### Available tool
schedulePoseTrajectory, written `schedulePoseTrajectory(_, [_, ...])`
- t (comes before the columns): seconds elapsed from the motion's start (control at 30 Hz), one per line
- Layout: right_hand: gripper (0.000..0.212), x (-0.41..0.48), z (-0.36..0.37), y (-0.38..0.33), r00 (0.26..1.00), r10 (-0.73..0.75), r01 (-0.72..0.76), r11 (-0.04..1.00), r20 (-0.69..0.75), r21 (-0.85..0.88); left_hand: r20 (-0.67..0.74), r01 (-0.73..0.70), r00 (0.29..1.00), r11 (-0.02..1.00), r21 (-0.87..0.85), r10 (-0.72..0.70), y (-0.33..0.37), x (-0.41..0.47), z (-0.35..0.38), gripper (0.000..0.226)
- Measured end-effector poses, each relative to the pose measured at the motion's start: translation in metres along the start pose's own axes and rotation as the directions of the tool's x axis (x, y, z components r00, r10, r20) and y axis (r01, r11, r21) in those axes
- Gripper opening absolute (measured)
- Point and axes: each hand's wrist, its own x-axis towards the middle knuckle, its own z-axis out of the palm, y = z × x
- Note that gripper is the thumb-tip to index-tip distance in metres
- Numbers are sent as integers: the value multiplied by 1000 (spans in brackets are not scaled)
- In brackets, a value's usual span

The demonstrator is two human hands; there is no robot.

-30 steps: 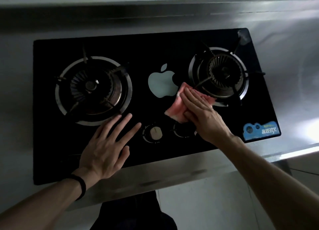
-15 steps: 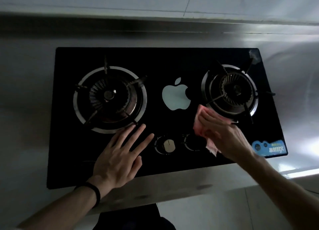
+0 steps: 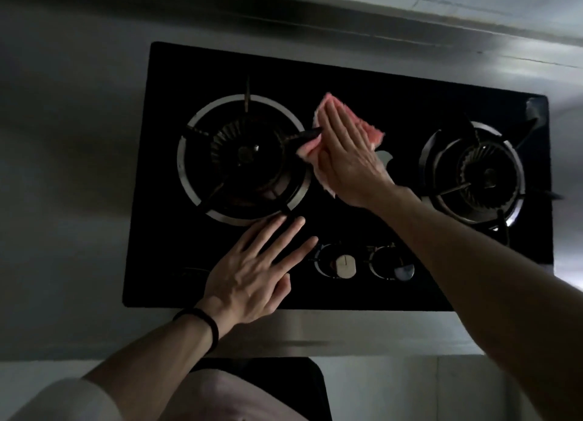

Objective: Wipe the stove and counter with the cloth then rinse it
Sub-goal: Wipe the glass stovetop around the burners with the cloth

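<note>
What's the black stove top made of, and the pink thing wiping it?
Stove top: probably black glass, smooth and glossy, since it shines faintly. Cloth: soft pink fabric; its edges look fuzzy and it crumples under the right hand.

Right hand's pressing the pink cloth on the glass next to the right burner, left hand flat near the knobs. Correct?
Not quite: in the head view the right hand presses the cloth beside the left burner. The left hand does lie flat near the knobs.

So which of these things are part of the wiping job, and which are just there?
In the job: pink cloth, right hand pressing it, black stove, steel counter.
Just there: left hand resting on the glass, cream knob, wristband.
</note>
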Motion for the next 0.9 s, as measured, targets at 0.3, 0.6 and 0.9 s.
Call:
schedulePoseTrajectory(0.3, [68,53,-4,18,995,86,-90,992,-45,-92,-35,-13,999,1000,-18,12,0,0,3,80])
schedulePoseTrajectory(0.6, [71,38,-23,61,708,687,-679,726,-166,111,-37,-2,999,1000,-20,2,1,1,4,79])
schedulePoseTrajectory(0.9, [89,-42,40,-65,747,661,-634,742,-79,217,3,13,1000,1000,-16,-13,1,1,-1,77])
